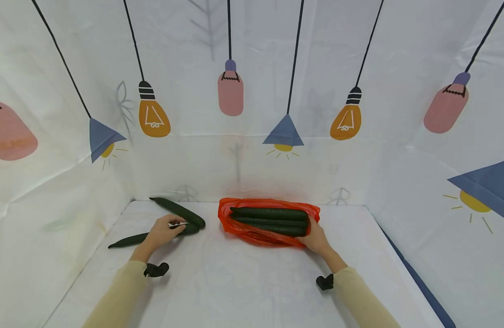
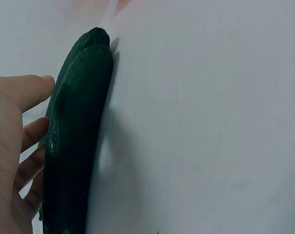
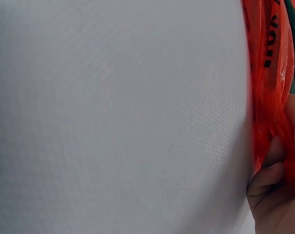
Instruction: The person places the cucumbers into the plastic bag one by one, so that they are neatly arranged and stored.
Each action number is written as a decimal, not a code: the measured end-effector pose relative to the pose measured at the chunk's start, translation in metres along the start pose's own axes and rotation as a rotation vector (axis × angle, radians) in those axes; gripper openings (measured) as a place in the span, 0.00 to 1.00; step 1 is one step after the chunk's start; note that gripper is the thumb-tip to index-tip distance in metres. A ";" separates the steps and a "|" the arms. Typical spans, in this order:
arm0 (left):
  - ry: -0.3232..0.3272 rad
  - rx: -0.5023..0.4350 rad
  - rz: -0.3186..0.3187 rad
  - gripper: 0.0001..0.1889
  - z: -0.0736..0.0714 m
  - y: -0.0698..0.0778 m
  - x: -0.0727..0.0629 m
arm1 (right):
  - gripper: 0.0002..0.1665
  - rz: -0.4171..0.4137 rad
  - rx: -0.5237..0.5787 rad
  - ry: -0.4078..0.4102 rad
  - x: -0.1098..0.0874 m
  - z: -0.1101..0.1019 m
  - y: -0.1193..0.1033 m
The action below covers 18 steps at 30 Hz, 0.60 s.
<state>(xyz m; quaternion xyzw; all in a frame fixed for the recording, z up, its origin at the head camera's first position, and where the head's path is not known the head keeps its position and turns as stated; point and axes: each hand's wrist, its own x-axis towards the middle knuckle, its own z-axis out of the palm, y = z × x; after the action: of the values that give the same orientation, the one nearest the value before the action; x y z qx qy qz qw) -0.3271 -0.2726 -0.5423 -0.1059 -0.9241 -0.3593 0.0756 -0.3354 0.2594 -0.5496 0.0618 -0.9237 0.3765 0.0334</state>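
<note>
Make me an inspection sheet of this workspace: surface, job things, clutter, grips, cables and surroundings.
Surface: flat white tabletop, shadows beside the arms.
Job's things: three long dark-green cucumbers visible in a thin red plastic bag; two loose dark-green cucumbers lie to its left.
Clutter: nothing seen.
Grips: left grip, a bare hand, is over the nearer loose cucumber, whether holding it is unclear; right grip, a bare hand, holds the bag's right end.
Cables: nothing seen; the black cords look printed.
Surroundings: white sheet backdrop with flat pink, orange and blue lamp pictures.
</note>
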 end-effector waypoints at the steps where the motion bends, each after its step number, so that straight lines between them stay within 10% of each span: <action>1: 0.000 0.002 -0.003 0.12 -0.002 -0.001 -0.001 | 0.55 0.000 -0.004 0.000 0.000 0.000 0.000; 18: -0.035 0.060 -0.002 0.22 -0.018 -0.025 -0.008 | 0.56 0.005 -0.021 -0.006 0.002 0.002 0.001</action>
<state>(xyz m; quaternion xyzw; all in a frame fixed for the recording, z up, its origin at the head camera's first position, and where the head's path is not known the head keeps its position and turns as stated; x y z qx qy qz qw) -0.3241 -0.3042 -0.5467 -0.1091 -0.9357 -0.3297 0.0623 -0.3371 0.2589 -0.5514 0.0605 -0.9279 0.3667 0.0304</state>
